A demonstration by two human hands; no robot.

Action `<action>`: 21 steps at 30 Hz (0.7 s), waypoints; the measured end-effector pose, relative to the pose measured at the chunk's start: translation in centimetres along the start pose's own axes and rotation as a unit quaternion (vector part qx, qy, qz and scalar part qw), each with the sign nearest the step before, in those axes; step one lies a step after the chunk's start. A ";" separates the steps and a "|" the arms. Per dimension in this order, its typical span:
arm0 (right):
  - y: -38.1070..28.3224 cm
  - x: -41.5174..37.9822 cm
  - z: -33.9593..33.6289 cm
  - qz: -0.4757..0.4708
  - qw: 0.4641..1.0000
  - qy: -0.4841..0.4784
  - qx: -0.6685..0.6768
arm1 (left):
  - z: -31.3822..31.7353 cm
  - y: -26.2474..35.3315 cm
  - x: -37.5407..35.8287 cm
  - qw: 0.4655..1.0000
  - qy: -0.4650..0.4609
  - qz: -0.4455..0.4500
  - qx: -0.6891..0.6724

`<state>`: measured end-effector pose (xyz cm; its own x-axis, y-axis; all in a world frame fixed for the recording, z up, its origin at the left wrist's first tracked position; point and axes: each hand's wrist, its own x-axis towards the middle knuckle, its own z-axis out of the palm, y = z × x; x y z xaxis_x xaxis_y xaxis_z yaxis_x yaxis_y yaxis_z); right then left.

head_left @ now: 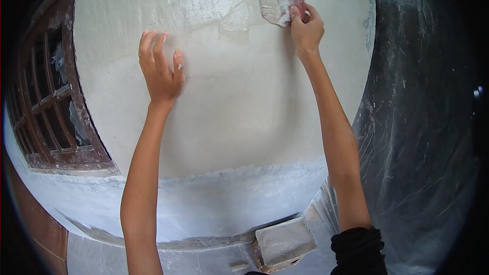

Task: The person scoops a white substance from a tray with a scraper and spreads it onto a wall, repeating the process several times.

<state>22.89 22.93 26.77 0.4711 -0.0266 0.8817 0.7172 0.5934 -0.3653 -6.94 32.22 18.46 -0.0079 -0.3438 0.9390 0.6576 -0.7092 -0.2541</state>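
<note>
My right hand point(308, 31) grips a reddish putty scraper point(293, 1), thumb on its near face and fingers behind. White putty coats the left part of the scraper, which is held up at the upper part of the plastered wall point(234, 107). To its left, a patch of wet putty point(226, 7) shines on the wall. My left hand point(160, 71) is raised in front of the wall with fingers spread and slightly curled, holding nothing. A smear of white sits on its thumb.
At left is a brown wooden window frame point(53, 94) with putty smears. Dark plastic sheeting point(407, 137) hangs along the right. On the tiled floor below, a box point(285, 242) holds pale putty, with a small pale piece point(239, 266) beside it.
</note>
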 end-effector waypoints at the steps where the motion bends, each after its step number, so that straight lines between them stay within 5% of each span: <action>1: 0.1 0.3 -0.5 -0.002 0.998 0.054 -0.006 | 0.0 0.0 0.0 1.000 0.003 -0.006 -0.004; 6: -2.1 -1.3 -1.1 0.080 0.985 0.101 0.115 | 0.2 0.3 0.0 1.000 0.018 -0.007 -0.001; 11: -5.3 -6.7 1.8 -0.055 0.996 -0.049 0.053 | 0.0 0.2 0.1 1.000 0.009 -0.009 0.015; 14: -4.0 -6.1 1.4 -0.121 0.993 0.003 0.005 | -0.1 0.1 0.2 1.000 0.014 -0.014 0.018; 19: -3.2 -3.2 -1.8 -0.057 0.995 0.081 -0.021 | -0.1 0.4 0.2 1.000 0.003 -0.010 -0.001; 21: -3.5 -3.6 -1.5 -0.051 0.995 0.058 0.064 | -0.1 0.4 0.2 1.000 0.000 -0.009 -0.004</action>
<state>19.39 19.72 24.41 0.4605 -0.1796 0.8693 0.6965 0.6802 -0.2284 -6.79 31.82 18.48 -0.0209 -0.3310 0.9434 0.6506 -0.7210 -0.2385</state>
